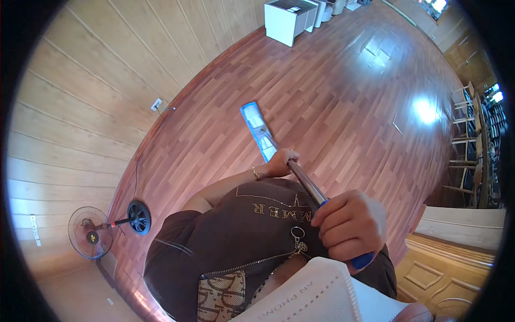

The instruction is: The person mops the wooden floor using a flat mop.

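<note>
A flat mop with a long metallic pole (304, 178) slants across my front. Its rectangular blue-edged head (257, 130) lies on the wooden floor ahead of me, slightly left of the pole. My left hand (280, 162), with a gold bracelet at the wrist, is wrapped round the middle of the pole. Higher up, close to my chest, my right hand (351, 224) grips the blue handle end, and a bit of blue shows below the fist. The lower part of the pole is partly hidden behind my left hand.
At the left stands a fan (92, 236) with a round black base (139, 217), its cord running along the wall. A socket (156, 104) sits low on the panelled wall. A white cabinet (281, 24) stands far ahead. Wooden chairs (462, 142) line the right.
</note>
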`<action>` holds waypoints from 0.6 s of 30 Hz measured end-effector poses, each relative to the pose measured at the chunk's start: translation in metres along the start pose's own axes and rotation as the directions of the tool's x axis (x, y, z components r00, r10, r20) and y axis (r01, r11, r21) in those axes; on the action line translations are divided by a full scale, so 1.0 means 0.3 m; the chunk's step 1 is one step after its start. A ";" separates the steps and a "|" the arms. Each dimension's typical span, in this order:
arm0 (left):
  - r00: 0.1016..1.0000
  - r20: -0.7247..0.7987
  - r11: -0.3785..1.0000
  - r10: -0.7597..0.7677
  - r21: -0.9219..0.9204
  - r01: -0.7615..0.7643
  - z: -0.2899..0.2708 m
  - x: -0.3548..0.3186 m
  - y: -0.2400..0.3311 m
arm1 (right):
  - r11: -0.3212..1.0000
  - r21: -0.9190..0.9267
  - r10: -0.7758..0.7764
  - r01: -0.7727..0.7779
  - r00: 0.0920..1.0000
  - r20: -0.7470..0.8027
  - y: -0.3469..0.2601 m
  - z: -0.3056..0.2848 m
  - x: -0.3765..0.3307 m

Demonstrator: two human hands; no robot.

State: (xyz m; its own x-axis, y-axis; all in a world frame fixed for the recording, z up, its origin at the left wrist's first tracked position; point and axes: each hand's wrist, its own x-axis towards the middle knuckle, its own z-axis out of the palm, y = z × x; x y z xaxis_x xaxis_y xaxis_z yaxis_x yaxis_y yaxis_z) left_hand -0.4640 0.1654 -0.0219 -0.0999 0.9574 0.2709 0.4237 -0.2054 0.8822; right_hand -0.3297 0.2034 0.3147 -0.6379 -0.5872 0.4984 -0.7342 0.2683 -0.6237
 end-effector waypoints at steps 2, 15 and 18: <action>1.000 -0.007 0.999 0.029 -0.014 -0.030 0.063 0.081 0.008 | 0.999 -0.026 0.035 -0.036 0.999 -0.009 -0.031 -0.008 -0.036; 0.986 -0.067 0.988 0.150 -0.017 -0.151 0.260 0.397 -0.066 | 0.992 0.032 0.127 -0.124 0.983 -0.130 0.073 -0.014 -0.246; 0.986 -0.084 0.988 0.147 -0.043 -0.151 0.265 0.469 -0.140 | 0.987 0.020 0.160 -0.159 0.974 -0.162 0.139 -0.057 -0.266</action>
State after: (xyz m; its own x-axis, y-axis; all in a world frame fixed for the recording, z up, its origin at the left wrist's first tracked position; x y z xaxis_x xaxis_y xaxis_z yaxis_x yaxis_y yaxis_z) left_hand -0.4243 0.3248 -0.0515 -0.1118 0.8965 0.4286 0.3951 -0.3557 0.8470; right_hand -0.3135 0.2745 0.2593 -0.7763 -0.4050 0.4831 -0.6188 0.3431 -0.7067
